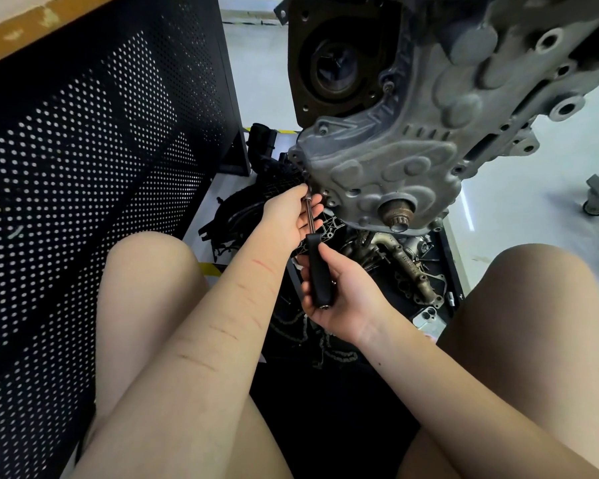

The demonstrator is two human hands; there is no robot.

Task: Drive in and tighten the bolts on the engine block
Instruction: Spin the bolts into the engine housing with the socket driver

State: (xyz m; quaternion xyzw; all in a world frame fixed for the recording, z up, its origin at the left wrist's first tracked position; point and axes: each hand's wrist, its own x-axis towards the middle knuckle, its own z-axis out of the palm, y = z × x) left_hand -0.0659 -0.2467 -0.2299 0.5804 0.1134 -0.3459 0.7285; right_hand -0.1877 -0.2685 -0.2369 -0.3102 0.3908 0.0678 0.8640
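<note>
Nearest you, your two bare knees frame the view, with your forearms reaching forward between them. Your right hand (339, 295) is curled round the black handle of the socket driver (318, 267), palm up, thumb along the handle's side. The driver's thin metal shaft (310, 216) runs up and away from that handle toward the engine. Your left hand (289, 216) sits just beyond, fingers loosely bent round the shaft near its tip, steadying it where it meets the lower left corner of the timing cover (388, 171); the bolt there is hidden behind your fingertips, so you cannot tell how far in it sits. Just right of that spot the rusty crankshaft end (396, 212) sticks out of the cover. Below the engine block (481, 84), a black tray (446, 250) holds loose metal parts and a length of chain (329, 354). To your left stands a black perforated metal panel (83, 188). Farther off, the pale floor (533, 202) spreads out beyond the engine.
</note>
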